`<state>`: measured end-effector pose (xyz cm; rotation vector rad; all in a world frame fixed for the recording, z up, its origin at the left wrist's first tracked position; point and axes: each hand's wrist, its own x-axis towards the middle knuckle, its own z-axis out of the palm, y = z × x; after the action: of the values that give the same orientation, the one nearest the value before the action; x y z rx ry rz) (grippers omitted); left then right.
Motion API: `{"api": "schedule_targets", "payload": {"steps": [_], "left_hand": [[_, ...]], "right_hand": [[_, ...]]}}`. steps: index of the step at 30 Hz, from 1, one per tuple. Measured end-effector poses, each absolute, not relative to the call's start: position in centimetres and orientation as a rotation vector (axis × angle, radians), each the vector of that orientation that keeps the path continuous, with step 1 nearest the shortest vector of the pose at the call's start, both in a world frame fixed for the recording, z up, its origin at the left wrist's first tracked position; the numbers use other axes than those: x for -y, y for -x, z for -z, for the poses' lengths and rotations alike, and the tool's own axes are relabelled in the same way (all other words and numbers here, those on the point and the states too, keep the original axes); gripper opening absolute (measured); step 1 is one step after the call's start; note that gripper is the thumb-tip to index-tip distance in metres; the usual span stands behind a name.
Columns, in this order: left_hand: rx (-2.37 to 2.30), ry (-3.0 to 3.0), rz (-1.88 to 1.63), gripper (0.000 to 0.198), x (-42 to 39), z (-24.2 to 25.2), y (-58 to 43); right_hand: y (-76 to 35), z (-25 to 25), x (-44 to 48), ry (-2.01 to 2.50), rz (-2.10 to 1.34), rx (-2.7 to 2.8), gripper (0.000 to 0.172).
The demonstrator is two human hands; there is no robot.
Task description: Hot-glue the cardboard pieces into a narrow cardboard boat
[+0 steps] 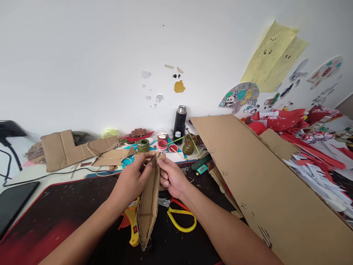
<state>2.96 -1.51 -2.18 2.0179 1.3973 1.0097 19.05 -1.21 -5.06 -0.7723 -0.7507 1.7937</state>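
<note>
Both hands grip the far end of a narrow folded cardboard piece [149, 209], shaped like a small boat with raised sides and a pointed near end. My left hand [138, 173] pinches its left wall near the top. On the opposite side, my right hand [172, 175] has thumb and fingers closed on the right wall. Underneath and to the left lies a yellow glue gun [134, 228] with an orange trigger, partly covered by the cardboard. Scissors [180, 217] with red and yellow handles rest on the dark mat to the right, below my right wrist.
A large cardboard sheet [248, 165] leans across the right side. Paint jars [162, 145], a green jar [143, 145] and a black thermos [180, 119] stand along the wall. Cardboard scraps [57, 151] with string lie left, beside a dark tablet [16, 204]. Paper strips [317, 180] pile up far right.
</note>
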Motion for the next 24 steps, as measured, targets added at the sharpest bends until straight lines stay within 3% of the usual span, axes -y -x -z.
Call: {"api": "schedule_targets", "payload": {"steps": [24], "left_hand": [[-1.443, -1.964, -1.093, 0.032, 2.3, 0.6, -3.5]], "right_hand": [[-18.9, 4.9, 1.4, 0.784, -1.797, 0.742, 0.058]]}}
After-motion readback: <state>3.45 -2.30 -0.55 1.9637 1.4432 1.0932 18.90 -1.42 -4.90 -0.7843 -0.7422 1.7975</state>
